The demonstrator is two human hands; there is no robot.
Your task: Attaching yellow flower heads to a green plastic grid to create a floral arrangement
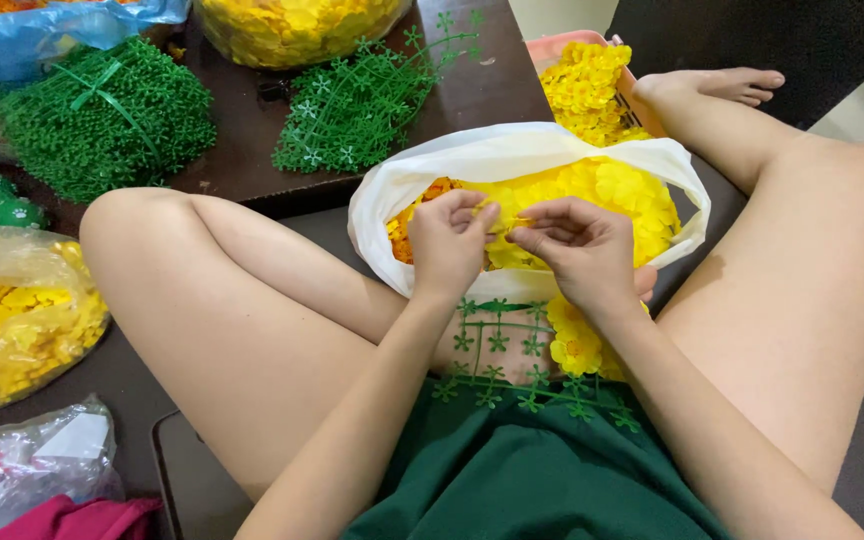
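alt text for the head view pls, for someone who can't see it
Left hand and right hand pinch a yellow petal over a white bag of yellow flowers; a green plastic stem grid lies on the lap.

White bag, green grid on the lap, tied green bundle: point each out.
white bag point(472, 150): head view, on its rear rim.
green grid point(497, 345): head view, on a middle bar.
tied green bundle point(102, 110): head view, on its top.

place: home floor craft spot | bagged yellow flowers point(592, 190) | green stems point(102, 115)
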